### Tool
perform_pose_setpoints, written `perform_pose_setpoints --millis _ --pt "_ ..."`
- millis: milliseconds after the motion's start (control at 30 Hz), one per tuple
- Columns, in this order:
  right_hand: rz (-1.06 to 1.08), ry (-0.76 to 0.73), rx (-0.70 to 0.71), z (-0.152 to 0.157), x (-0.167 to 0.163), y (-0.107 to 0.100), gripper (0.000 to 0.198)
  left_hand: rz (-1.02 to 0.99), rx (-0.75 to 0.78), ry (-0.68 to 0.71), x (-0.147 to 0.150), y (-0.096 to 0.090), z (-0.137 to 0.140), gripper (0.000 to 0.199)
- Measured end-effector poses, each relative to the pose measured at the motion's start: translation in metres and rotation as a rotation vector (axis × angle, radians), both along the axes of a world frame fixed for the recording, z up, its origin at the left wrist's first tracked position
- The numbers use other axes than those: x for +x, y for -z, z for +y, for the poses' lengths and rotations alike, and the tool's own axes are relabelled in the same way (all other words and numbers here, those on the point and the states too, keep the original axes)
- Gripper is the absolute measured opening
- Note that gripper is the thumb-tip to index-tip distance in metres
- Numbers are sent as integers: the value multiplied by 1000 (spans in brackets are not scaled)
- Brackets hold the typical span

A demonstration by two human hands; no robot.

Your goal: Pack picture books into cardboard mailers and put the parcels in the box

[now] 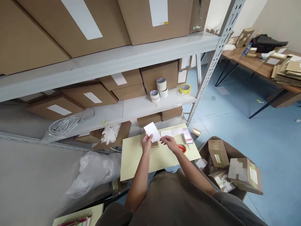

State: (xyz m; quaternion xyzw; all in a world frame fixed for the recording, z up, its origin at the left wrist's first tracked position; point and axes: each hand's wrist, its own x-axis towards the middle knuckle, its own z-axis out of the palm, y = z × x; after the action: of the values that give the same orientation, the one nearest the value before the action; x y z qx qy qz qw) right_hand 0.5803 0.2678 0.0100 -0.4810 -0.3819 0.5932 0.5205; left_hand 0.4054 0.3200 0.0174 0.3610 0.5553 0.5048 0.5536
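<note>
A white sheet of paper [152,131], about card size, is tilted above the pale yellow table [134,157]. My left hand [147,143] grips its lower left part, thumb on top. At the sheet's lower right corner is my right hand [169,142], its fingers curled together; anything between them is too small to make out. Under the sheet, part of a small cardboard box [155,144] shows, mostly hidden. A roll of red-orange tape [182,148] lies by my right wrist. White papers [172,131] lie along the table's far side, beside a blurred-out printed item [187,136].
A grey metal shelf [141,108] with cardboard boxes [162,73], white tape rolls [161,84] and a yellow tape roll [185,88] stands ahead. Right of me is an open carton [207,147] of used boxes. A plastic bag [98,169] sits left; a wooden desk [256,61] stands far right.
</note>
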Motion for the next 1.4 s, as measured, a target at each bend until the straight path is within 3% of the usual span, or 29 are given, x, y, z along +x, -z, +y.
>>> perform_pose_setpoints --millis 233,467,600,667,767,867,1100,1400 --pt "17 25 31 -1 7 -7 26 48 35 37 7 -5 -6 61" --pt "26 3 75 -5 5 -12 28 43 34 79 8 1 -6 63" --pt "2 3 122 -6 2 -15 29 238 -1 31 6 1 -9 80" --pt "-4 9 129 -7 -1 -16 30 360 56 30 5 -3 -14 72" --pt "7 12 129 -7 -7 -16 30 313 137 252 2 -13 -27 48" --pt "19 -13 131 -7 -16 -14 29 191 139 404 -3 -20 -40 50" --pt "69 -121 91 -9 -40 -5 33 74 26 146 -26 -23 -55 60" --pt "13 -77 12 6 -75 -9 39 221 171 205 -52 -18 -52 50"
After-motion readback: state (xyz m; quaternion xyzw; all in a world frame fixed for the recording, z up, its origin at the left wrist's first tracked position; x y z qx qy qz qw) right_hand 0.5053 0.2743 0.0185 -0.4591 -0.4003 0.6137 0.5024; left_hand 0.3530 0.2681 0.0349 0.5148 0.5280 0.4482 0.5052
